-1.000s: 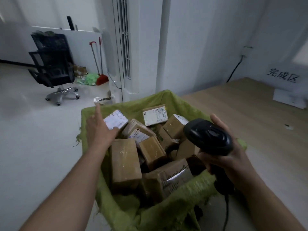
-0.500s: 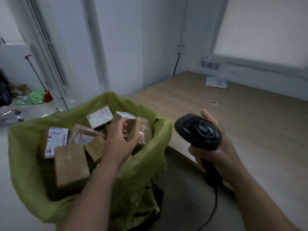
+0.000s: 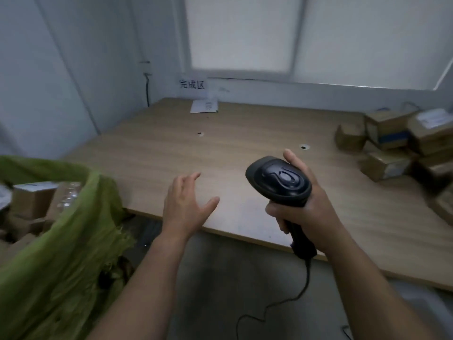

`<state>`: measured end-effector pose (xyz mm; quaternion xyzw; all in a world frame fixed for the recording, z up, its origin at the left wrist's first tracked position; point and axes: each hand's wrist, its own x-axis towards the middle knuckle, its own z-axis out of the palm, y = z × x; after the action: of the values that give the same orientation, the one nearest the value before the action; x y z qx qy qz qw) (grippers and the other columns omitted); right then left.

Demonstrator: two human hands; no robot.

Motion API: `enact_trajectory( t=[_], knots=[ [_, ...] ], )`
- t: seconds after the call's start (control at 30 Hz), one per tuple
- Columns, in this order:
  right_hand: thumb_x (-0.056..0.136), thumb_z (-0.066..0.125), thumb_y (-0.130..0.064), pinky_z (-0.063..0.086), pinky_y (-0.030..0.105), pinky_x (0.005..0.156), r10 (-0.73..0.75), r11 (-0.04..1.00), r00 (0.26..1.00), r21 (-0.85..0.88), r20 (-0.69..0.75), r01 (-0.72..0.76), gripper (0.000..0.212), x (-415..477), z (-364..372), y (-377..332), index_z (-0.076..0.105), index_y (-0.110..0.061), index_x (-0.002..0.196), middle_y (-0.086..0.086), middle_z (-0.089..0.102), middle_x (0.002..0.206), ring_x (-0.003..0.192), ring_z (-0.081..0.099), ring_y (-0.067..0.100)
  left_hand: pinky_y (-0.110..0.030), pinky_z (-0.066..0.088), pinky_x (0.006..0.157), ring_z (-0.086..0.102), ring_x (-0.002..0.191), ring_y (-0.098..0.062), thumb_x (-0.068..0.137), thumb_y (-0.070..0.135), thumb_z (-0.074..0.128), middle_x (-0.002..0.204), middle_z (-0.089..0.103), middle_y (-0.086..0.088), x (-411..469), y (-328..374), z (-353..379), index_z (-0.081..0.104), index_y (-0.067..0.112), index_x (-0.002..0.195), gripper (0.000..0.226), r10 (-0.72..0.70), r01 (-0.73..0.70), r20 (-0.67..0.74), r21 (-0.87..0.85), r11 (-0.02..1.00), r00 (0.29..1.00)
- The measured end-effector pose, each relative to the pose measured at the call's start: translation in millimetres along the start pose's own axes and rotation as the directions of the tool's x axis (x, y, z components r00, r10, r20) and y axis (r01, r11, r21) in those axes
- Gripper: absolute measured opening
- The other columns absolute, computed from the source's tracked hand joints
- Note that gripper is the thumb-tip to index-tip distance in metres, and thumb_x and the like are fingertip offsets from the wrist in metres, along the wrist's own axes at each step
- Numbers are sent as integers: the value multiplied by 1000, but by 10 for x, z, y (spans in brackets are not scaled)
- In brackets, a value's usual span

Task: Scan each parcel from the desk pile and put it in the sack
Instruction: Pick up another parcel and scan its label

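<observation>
Wooden bench (image 3: 245,143), seen from its near edge: the parcel pile (image 3: 397,143) sits at the right edge, nearer the right grip (image 3: 304,207), which clasps the scanner (image 3: 279,182). The empty left grip (image 3: 186,207), fingers spread, hovers over the near edge, well apart from the pile. The sack (image 3: 81,241) stands just off the left edge.

Wall sign (image 3: 192,84) reads "完成区"; parcel labels (image 3: 433,118) too blurred.
</observation>
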<state>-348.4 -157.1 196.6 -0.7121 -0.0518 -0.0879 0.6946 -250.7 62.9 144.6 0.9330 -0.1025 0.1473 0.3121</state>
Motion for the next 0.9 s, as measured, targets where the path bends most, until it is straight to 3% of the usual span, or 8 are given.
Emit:
enact_trajectory(
  t=[0.17, 0.5, 0.73, 0.9],
  knots=[
    [68, 76, 15, 45, 34, 44, 15, 999, 988, -48, -155, -23, 100, -324, -690, 56, 39, -53, 130, 13, 62, 103, 48, 51, 28, -36, 36, 104, 40, 127, -21, 81, 44, 72, 139, 43, -4, -18, 665, 604, 40, 18, 143, 74, 123, -119, 98, -52, 992, 987],
    [66, 82, 6, 45, 33, 45, 8, 996, 923, -74, -385, -40, 100, -638, -1850, 171, 38, -57, 130, 12, 62, 114, 49, 53, 25, -39, 39, 103, 42, 128, -22, 78, 52, 72, 142, 44, -4, 203, 1624, 1664, 40, 20, 143, 79, 319, -300, 225, -116, 947, 921],
    [59, 81, -7, 45, 33, 44, 6, 998, 859, -55, -512, -40, 96, -623, -2807, 172, 41, -55, 132, 11, 59, 122, 48, 51, 23, -39, 41, 103, 41, 129, -21, 79, 50, 73, 143, 42, -5, 526, 2588, 2493, 37, 20, 146, 81, 468, -409, 323, -237, 881, 822],
    [58, 78, -7, 46, 34, 44, 0, 997, 785, -60, -620, -48, 95, -477, -3509, 107, 40, -53, 131, 11, 60, 121, 51, 51, 24, -35, 39, 103, 37, 132, -20, 80, 50, 72, 145, 38, -4, 841, 3395, 3001, 31, 24, 149, 85, 592, -496, 379, -326, 805, 711]
  ],
)
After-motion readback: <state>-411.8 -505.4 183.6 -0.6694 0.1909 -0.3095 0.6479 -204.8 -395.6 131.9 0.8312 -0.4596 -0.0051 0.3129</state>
